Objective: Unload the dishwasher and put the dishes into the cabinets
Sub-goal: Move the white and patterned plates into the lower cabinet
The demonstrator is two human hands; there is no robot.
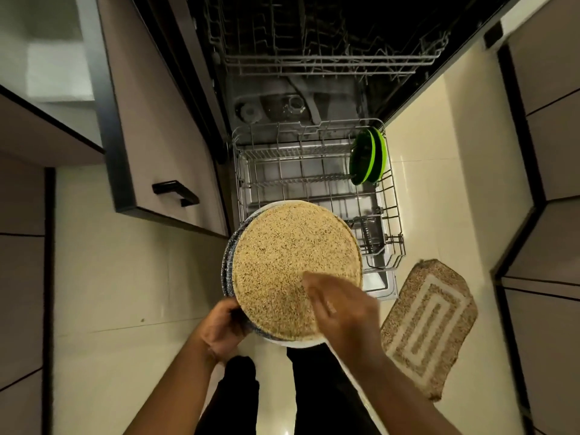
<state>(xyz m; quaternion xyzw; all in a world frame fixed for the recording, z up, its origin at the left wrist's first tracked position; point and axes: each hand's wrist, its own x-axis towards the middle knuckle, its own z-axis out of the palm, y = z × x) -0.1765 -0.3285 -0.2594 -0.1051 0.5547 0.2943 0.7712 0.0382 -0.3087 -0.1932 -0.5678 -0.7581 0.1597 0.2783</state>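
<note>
A stack of round plates point(295, 271) was held over the near end of the pulled-out lower dishwasher rack point(317, 196). The top plate was tan and speckled, and under it the rims of a dark speckled plate and a white plate could be seen. The left hand point(224, 332) was curled round the near left edge of the stack, with the fingers tucked under the rim. The right hand point(340, 312) was laid on the near right part of the top plate. Its fingers were straight and spread a little, and it was blurred, so it could not be told how hard it was pressing. Nothing was gripped by it.

Beyond the right hand, in the far right corner of the wire rack, two round green plates point(367, 157) were stood on edge, side by side. Farther off still, the grey upper dishwasher rack point(326, 54) was seen inside the dark dishwasher.

Just to the right of the right hand, a brown and cream woven mat point(430, 328) was laid on the pale tiled floor point(125, 277). Beyond the left hand, a beige cabinet door with a black handle point(175, 193) was seen. Below both hands, the person's dark trousers point(314, 394) were seen.
</note>
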